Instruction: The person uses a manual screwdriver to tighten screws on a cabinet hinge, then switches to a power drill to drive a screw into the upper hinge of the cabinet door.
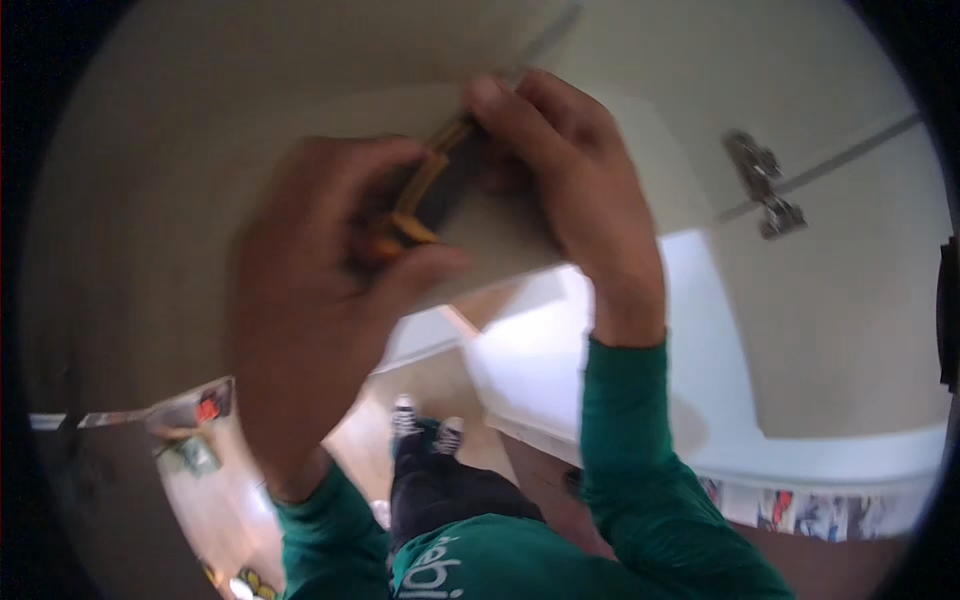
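Note:
Up against a pale cabinet panel [180,200], both my hands are on a yellow, orange and black tape measure [425,178], blurred by motion. My left hand [310,230] curls around its orange and dark end, thumb beneath it. From there a narrow yellow strip runs up and right to my right hand [585,170]. The fingertips and thumb of that hand pinch the strip's upper end, partly hidden behind the thumb. A dark patch, perhaps shadow, lies beside the strip between the hands.
To the right, a metal hinge [765,185] joins two pale panels across a dark gap. A bright white surface [700,350] lies below my right forearm. Printed sheets [830,515] line its lower edge. My sneakers [425,425] stand on a light floor, with loose items at lower left.

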Demonstrator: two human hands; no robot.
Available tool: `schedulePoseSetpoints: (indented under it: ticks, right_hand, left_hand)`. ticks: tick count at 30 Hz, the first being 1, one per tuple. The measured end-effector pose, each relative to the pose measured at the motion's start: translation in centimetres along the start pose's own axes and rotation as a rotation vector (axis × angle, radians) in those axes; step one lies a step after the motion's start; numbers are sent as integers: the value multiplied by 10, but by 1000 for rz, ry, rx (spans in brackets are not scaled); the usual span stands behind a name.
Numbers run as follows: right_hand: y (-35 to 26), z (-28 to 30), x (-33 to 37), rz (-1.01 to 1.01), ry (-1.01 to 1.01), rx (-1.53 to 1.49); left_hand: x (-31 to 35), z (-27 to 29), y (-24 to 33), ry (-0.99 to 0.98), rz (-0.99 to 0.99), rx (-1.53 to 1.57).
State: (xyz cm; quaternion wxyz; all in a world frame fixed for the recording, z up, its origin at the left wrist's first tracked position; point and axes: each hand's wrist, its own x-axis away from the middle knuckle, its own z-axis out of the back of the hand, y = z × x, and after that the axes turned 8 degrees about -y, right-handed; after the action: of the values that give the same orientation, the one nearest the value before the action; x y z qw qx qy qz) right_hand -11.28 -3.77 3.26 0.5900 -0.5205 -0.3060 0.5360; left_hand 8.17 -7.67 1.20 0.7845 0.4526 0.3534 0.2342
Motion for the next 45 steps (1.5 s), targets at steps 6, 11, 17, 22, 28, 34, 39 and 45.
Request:
schedulePoseSetpoints:
  ticks: [6, 11, 17, 22, 28, 34, 39, 45]
  right_hand:
    - [-25, -5, 14, 30, 80, -191]
    - [-26, 14, 99, 207, 217, -587]
    - [14, 27, 204, 87, 156, -690]
    - [51, 24, 269, -103, 188, -683]
    - [69, 14, 324, -287, 232, -719]
    - [78, 3, 367, -385, 217, -719]
    - [72, 6, 381, -494, 176, -677]
    - [77, 13, 377, -454, 241, -777]
  left_hand:
    - [10, 25, 23, -44, -58, -34]
    - [43, 87, 46, 326, 33, -183]
    - [55, 82, 41, 292, -2, -404]
    - [41, 49, 42, -4, -95, -452]
    - [64, 53, 56, -546, -143, 141]
    - [110, 53, -73, -654, 407, -25]
    - [199, 70, -288, -158, 679, -890]
    - [252, -10, -345, -621, 840, 51]
